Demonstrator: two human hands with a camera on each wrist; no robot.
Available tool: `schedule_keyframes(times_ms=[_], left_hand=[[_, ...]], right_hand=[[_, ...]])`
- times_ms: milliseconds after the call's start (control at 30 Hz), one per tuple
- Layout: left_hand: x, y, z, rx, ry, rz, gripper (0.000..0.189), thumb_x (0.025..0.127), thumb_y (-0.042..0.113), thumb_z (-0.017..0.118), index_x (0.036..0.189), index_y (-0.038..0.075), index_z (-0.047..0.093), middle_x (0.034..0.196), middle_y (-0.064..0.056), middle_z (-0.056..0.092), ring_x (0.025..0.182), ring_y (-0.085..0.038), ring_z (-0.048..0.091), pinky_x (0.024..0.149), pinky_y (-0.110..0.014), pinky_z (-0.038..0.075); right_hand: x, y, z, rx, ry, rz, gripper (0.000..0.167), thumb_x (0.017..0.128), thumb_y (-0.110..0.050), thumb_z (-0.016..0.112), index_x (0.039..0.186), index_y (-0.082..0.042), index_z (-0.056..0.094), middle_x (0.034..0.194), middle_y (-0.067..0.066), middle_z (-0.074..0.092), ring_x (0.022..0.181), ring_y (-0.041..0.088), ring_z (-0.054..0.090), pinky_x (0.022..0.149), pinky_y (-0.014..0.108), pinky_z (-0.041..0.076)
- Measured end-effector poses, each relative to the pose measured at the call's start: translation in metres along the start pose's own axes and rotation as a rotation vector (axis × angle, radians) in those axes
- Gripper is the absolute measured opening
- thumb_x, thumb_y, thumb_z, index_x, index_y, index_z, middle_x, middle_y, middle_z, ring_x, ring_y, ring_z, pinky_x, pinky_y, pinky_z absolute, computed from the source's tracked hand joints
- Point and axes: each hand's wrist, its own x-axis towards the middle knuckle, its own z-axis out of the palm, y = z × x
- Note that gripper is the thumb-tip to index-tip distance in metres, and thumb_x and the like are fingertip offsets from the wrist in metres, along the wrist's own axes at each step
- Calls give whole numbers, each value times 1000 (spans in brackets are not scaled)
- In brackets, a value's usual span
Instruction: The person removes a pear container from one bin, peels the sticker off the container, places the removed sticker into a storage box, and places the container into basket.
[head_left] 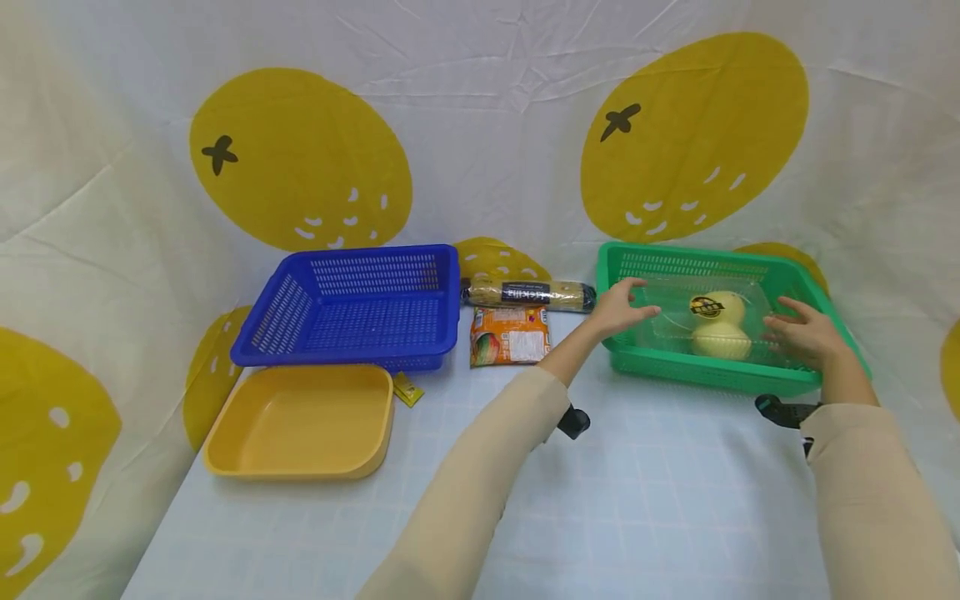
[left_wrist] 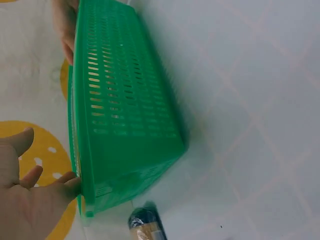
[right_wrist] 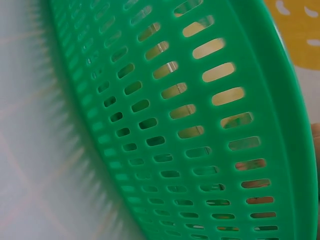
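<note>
Far left there's a yellow tray (head_left: 300,425), a blue basket (head_left: 367,325) behind it, and a little yellow sachet (head_left: 407,389) by the tray's corner. Next, an orange packet (head_left: 510,336) with a white text panel, too tiny to read, and behind it a long clear pack (head_left: 528,294) whose black label has pale lettering I can't make out for sure. Then the left hand (head_left: 621,308), fingers spread and not gripping anything, right at the left rim of the green basket (head_left: 712,379). Sitting in that basket, between both hands, is a see-through box (head_left: 675,321) with two smooth, pale yellow round items (head_left: 722,340) and a black-and-gold sticker (head_left: 706,307), writing too small to read. Right hand (head_left: 810,333) is loosely spread by the box's right end; can't tell if it's touching.
</note>
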Motion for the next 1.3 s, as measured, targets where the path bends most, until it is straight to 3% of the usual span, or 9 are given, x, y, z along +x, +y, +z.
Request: schedule_keyframes(times_ms=[300, 733, 833, 933, 967, 1067, 1133, 1200, 1300], left_hand=[[4, 5, 16, -32, -18, -153, 62, 90, 30, 65, 143, 16, 37, 145, -4, 42, 129, -20, 43, 99, -32, 43], [5, 4, 25, -12, -43, -211, 61, 90, 24, 64, 144, 20, 37, 145, 1, 40, 131, -18, 40, 101, -34, 41], [5, 4, 25, -27, -61, -223, 56, 92, 25, 62, 142, 19, 38, 145, 1, 41, 130, -18, 41, 99, -34, 42], [5, 5, 25, -41, -70, -226, 51, 93, 24, 60, 140, 19, 41, 143, 0, 43, 128, -18, 43, 98, -33, 43], [6, 5, 25, -42, -72, -228, 50, 93, 24, 60, 139, 19, 42, 142, 0, 43, 127, -18, 44, 97, -33, 44], [8, 6, 25, -35, -80, -235, 49, 93, 23, 59, 139, 18, 42, 141, 0, 45, 124, -17, 47, 94, -31, 45], [9, 6, 25, -21, -81, -240, 50, 93, 23, 60, 140, 17, 42, 141, 0, 46, 119, -17, 50, 90, -30, 47], [10, 5, 25, -8, -76, -247, 52, 93, 24, 60, 140, 16, 42, 141, 0, 46, 119, -16, 50, 89, -29, 47], [10, 4, 25, 10, -60, -249, 54, 92, 26, 61, 141, 16, 41, 141, 0, 45, 123, -16, 48, 91, -29, 47]], right_hand=[[1, 3, 0, -19, -20, 14, 78, 100, -34, 38, 146, 0, -15, 147, 39, -2, 75, -15, 50, 74, 18, 51], [1, 1, -1, -97, 3, 72, 82, 98, -40, 39, 145, 3, -12, 144, 42, 9, 70, -16, 48, 74, 19, 52], [1, 3, -3, -110, 4, 74, 82, 98, -39, 40, 145, 8, -8, 133, 39, 37, 71, -16, 49, 74, 19, 52], [2, 4, -4, -101, 2, 62, 80, 98, -37, 41, 144, 11, -4, 110, 16, 56, 72, -14, 52, 74, 20, 52], [3, 4, -5, -103, 2, 58, 80, 98, -36, 42, 144, 12, -2, 107, 10, 55, 73, -14, 52, 74, 20, 53], [4, 4, -5, -99, -10, 59, 79, 99, -36, 40, 144, 12, -2, 117, 27, 52, 73, -15, 51, 75, 20, 52], [4, 3, -4, -102, -13, 69, 78, 99, -37, 39, 144, 11, -2, 133, 39, 34, 73, -16, 50, 75, 19, 52], [4, 3, -3, -93, -15, 82, 78, 99, -38, 38, 145, 10, -3, 143, 42, 14, 72, -17, 48, 75, 17, 51], [4, 2, -3, -65, -3, 99, 80, 98, -40, 39, 146, 7, -3, 145, 41, 7, 70, -17, 47, 73, 16, 50]])
